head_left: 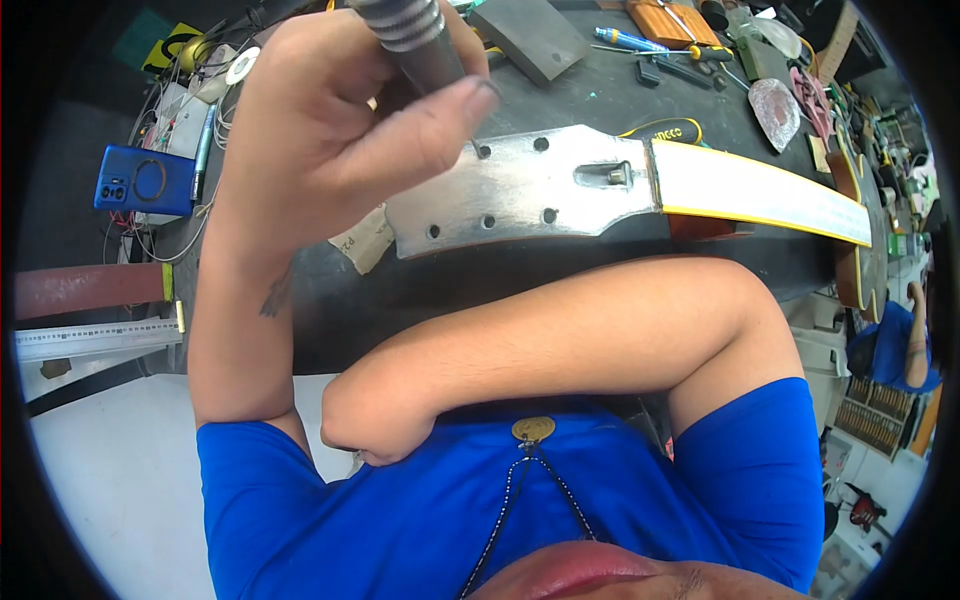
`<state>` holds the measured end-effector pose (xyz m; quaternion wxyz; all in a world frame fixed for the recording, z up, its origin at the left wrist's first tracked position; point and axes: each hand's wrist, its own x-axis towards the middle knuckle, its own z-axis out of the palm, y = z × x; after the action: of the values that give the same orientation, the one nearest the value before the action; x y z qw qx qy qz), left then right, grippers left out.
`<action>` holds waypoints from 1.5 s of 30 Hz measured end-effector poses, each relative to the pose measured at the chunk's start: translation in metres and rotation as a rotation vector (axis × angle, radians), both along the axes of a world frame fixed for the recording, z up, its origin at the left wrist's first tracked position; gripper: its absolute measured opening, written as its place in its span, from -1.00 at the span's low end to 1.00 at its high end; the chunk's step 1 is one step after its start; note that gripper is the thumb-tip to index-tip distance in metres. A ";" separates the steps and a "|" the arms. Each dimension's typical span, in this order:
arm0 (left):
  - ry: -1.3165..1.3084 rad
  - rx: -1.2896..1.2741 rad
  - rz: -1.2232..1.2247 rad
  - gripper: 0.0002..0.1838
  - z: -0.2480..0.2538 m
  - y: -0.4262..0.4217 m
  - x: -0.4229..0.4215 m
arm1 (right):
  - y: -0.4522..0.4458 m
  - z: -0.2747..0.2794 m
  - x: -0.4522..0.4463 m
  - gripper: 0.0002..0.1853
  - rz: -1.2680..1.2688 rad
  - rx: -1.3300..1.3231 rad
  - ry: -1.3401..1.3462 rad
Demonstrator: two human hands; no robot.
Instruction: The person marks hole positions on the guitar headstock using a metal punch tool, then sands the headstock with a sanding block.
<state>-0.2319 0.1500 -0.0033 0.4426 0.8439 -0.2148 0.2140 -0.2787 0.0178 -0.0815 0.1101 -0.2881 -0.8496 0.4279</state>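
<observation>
My left hand point(350, 140) is raised at the upper left, closed round a dark cylindrical tool point(415, 40) with ribbed metal rings. The tool's tapered end points down at a guitar headstock point(515, 190), close to one of its upper holes; I cannot tell whether it touches. The headstock is silvery grey, with several round holes and a slot holding a rod end. From it a pale guitar neck point(760, 185) with yellow edges runs right to the guitar body point(855, 270). My right hand point(380, 415) is curled against my chest, its fingers mostly hidden, with a small pale scrap beside it.
A piece of sandpaper point(365, 240) lies by the headstock's left end. A blue phone point(147, 180), cables and a steel ruler point(95, 340) are at left. A dark block point(530, 38), screwdrivers and small tools lie behind. Another person point(900, 345) in blue is at far right.
</observation>
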 end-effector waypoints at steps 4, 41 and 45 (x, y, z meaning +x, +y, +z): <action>0.105 -0.073 0.119 -0.90 0.003 -0.006 -0.007 | 0.000 0.000 0.001 -0.68 -0.004 -0.015 0.010; -0.003 -0.125 0.150 -0.83 -0.016 0.026 -0.038 | 0.002 0.002 0.007 -0.70 0.012 -0.106 0.039; 0.029 -0.189 0.146 -0.82 -0.017 0.020 -0.037 | 0.002 0.001 0.007 -0.69 0.013 -0.074 0.033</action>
<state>-0.2691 0.1703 -0.0203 0.5065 0.8148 -0.1250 0.2528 -0.2719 0.0200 -0.0804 0.1107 -0.2795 -0.8330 0.4645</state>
